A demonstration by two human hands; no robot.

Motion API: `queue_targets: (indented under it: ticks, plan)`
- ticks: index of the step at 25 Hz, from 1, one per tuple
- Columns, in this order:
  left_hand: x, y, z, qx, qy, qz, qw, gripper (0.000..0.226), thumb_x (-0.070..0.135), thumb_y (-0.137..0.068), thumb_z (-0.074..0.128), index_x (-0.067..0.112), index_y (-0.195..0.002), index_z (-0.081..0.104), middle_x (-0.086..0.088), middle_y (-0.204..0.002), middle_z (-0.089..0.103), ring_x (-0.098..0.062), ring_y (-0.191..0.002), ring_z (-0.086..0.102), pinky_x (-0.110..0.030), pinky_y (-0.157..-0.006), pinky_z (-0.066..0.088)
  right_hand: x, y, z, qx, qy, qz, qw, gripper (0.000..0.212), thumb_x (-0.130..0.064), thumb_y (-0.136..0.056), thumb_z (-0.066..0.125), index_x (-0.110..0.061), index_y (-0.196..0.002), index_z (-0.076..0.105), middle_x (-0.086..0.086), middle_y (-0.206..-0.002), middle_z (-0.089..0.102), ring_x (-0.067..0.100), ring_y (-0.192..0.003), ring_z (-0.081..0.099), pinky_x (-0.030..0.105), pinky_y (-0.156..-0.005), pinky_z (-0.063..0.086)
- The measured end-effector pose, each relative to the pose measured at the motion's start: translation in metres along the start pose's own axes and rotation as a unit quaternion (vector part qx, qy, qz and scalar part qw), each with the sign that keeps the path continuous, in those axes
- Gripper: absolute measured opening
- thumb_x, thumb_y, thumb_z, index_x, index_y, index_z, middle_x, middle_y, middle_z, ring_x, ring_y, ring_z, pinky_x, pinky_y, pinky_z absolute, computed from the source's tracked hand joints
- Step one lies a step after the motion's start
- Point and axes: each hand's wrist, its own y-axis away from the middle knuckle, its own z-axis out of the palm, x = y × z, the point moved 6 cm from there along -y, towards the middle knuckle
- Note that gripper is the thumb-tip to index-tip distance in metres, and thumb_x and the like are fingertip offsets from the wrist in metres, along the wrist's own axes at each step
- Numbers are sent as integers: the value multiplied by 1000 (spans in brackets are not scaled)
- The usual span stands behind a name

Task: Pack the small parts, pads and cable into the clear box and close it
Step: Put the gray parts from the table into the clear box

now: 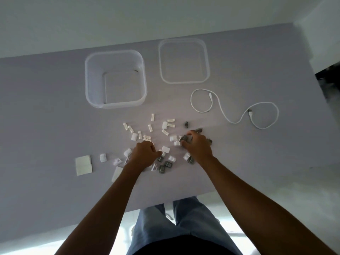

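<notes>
2 hands (145,153) (197,146) curl fingers over scattered small parts (150,127); I see clear box (116,102) empty, lid (184,80) and cable (233,122) apart on bench (46,116).

I'd call this a plain room in a home or small office, though little settles which. I'm standing at a pale lilac table (55,107) pushed against a bare white wall (128,19) at twelve o'clock. At six o'clock a light glossy floor (276,181) shows past the table edge, and at two o'clock a dark opening (329,80) breaks the wall, its contents too dim to read.
</notes>
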Motion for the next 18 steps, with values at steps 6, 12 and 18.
queue_targets:
  ticks: [6, 12, 18]
  plan:
    - [6, 16, 18, 18, -92, -52, 994, 56, 55, -83, 65, 0, -91, 65, -11, -84, 66, -25, -79, 66, -26, -58, 40, -3, -6, 5, 26, 8, -14, 1000, 32, -37, -84, 72, -12, -104, 64, 10, -103, 70, 28, -96, 65, 38, -76, 54]
    - [14, 22, 14, 50, -84, -67, 993, 44, 43, -87, 65, -1, -93, 66, -7, -75, 55, -18, -67, 53, -24, -53, 37, 3, -2, 1, 26, -146, 9, 989, 23, -33, -85, 73, -13, -97, 70, 0, -89, 70, 15, -78, 63, 23, -64, 47]
    - [16, 28, 11, 83, -89, -67, 990, 42, 45, -89, 63, 4, -86, 62, 2, -62, 43, -11, -59, 48, -20, -48, 31, -1, 28, 10, -194, -677, 168, 690, 18, -29, -91, 64, -22, -75, 58, -5, -63, 46, 7, -50, 33, 20, -43, 23]
